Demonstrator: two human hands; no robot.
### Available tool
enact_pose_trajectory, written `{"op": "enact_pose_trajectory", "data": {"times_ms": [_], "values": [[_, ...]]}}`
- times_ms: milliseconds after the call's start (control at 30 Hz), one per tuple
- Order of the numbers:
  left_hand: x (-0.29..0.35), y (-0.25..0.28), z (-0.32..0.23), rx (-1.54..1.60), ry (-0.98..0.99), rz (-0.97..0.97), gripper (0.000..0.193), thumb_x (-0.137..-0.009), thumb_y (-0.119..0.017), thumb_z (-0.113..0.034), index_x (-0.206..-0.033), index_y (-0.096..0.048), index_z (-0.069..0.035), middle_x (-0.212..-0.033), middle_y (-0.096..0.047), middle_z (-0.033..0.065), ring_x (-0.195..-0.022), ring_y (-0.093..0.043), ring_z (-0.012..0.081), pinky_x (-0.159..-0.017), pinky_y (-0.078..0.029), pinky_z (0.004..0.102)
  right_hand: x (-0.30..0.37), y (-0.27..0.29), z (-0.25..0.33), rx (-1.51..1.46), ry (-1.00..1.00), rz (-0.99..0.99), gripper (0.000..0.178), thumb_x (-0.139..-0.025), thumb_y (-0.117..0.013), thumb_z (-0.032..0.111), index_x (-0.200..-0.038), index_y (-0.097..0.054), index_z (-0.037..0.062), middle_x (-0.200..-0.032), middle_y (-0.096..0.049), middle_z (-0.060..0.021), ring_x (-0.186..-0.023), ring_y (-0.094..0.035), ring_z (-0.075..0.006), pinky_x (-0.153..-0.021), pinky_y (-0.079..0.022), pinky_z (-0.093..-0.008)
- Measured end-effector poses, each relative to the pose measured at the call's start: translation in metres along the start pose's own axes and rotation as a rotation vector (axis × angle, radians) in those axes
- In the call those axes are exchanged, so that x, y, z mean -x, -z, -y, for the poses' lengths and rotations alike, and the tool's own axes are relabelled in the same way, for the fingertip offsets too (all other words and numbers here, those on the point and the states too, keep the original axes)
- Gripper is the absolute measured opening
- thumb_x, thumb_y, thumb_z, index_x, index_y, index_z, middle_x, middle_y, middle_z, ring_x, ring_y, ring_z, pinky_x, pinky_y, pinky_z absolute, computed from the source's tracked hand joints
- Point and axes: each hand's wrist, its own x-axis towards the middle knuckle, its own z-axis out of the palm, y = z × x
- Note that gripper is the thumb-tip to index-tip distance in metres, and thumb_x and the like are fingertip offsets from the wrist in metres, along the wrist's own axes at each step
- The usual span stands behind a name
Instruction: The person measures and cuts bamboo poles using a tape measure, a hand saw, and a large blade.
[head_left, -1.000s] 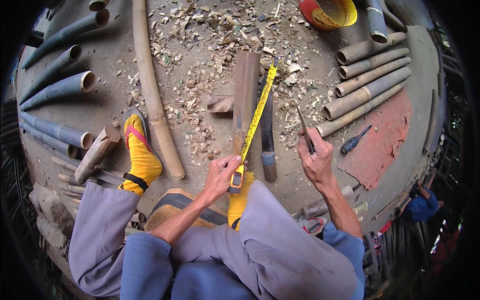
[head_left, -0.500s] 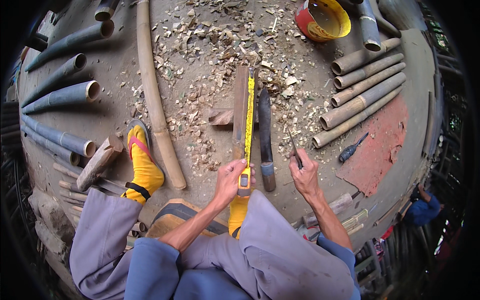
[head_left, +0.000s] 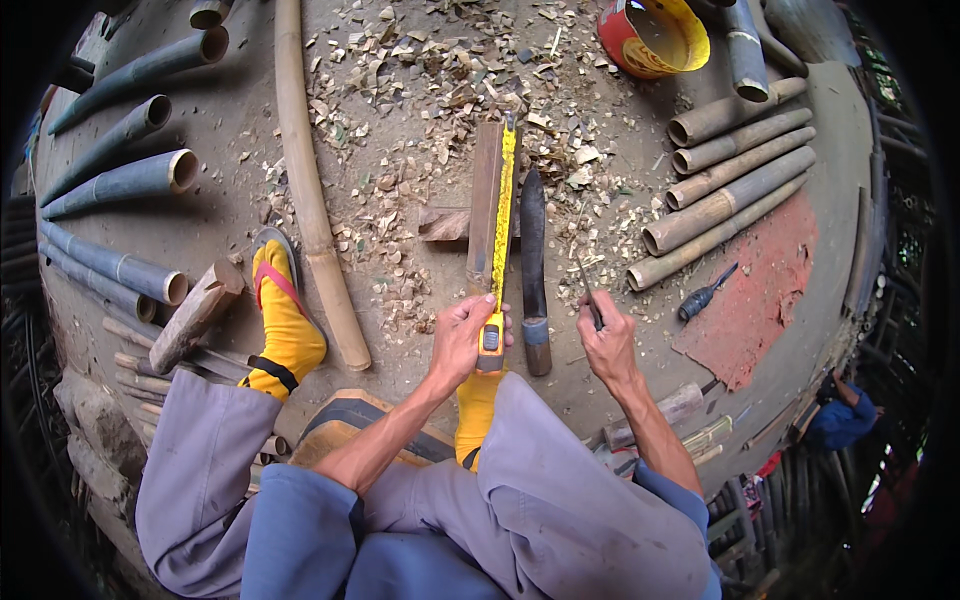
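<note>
My left hand (head_left: 462,335) is closed round a yellow tape measure (head_left: 490,342), its thumb near the base of the drawn-out blade. That yellow blade runs away from me along a brown wooden strip (head_left: 484,190), its tip just beyond the strip's far end. The strip rests across a short wood block (head_left: 441,223). To its right lies a machete (head_left: 533,250) with a dark blade pointing away. My right hand (head_left: 608,340) grips a thin, pointed dark tool (head_left: 591,297), tip up and apart from the strip; its exact kind is unclear.
Wood chips (head_left: 400,190) litter the ground. A long bamboo pole (head_left: 310,200) and dark bamboo tubes (head_left: 125,185) lie left; cut bamboo lengths (head_left: 735,200) lie right. Also there: a red-yellow bucket (head_left: 650,40), a screwdriver-like tool (head_left: 705,293) and, lower right, another person (head_left: 842,415).
My left hand and the tape measure have moved slightly away from me, and the blade's tip now passes the strip's far end. My right hand keeps its grip. The view has shifted slightly.
</note>
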Motion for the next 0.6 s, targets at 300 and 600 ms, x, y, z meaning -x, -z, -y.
{"op": "enact_pose_trajectory", "data": {"times_ms": [300,600], "values": [[0.001,0.007,0.011,-0.123,0.053,-0.026,0.037,-0.096,-0.052,-0.032,-0.092,-0.062,0.004,-0.072,-0.064,0.0085,-0.058,-0.064,0.0154,-0.052,-0.053,0.0261,0.0,-0.005,-0.006,0.004,0.051,0.005,0.007,-0.083,-0.055,0.003,-0.09,-0.053,0.0019,-0.067,-0.056,-0.0196,-0.061,-0.062,-0.0375,-0.053,-0.046,-0.0404],[0.006,0.002,0.012,-0.074,0.021,0.023,0.037,-0.096,-0.051,-0.031,-0.094,-0.061,0.004,-0.075,-0.064,0.0092,-0.061,-0.064,0.015,-0.054,-0.053,0.0252,-0.009,-0.005,-0.002,0.001,0.074,-0.005,0.007,-0.083,-0.055,0.001,-0.089,-0.051,0.0014,-0.064,-0.054,-0.0194,-0.057,-0.06,-0.0368,-0.05,-0.044,-0.0395]]}}
